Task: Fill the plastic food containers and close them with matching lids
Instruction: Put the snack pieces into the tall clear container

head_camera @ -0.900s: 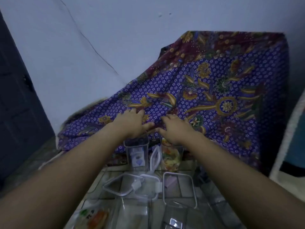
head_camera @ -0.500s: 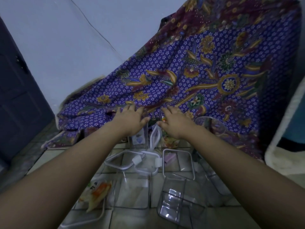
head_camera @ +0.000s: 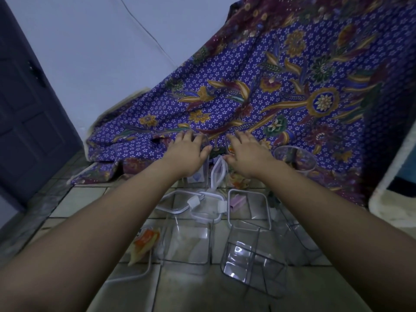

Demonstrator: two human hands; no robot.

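Observation:
My left hand [head_camera: 188, 154] lies palm-down over the top of a tall clear container with a small label [head_camera: 196, 177], fingers curled over its far rim. My right hand [head_camera: 245, 156] covers the top of a second tall container holding colourful snacks [head_camera: 239, 181] in the same way. A white-rimmed lid [head_camera: 217, 174] stands on edge between the two. Nearer me, three white-framed lids [head_camera: 173, 202] [head_camera: 213, 207] [head_camera: 247, 207] lie flat on the tiled floor. In front of them sit two empty clear containers [head_camera: 186, 243] [head_camera: 245, 255] and a snack packet [head_camera: 144, 244].
A purple patterned cloth [head_camera: 281, 86] drapes down right behind the two held containers. A round clear tub [head_camera: 293, 158] stands to the right against the cloth. A dark door [head_camera: 27, 104] is at the left and a white edge [head_camera: 391, 183] at the right.
The view has tilted down, showing more floor and the empty containers. Both hands stay on top of the same two containers, now close against the cloth.

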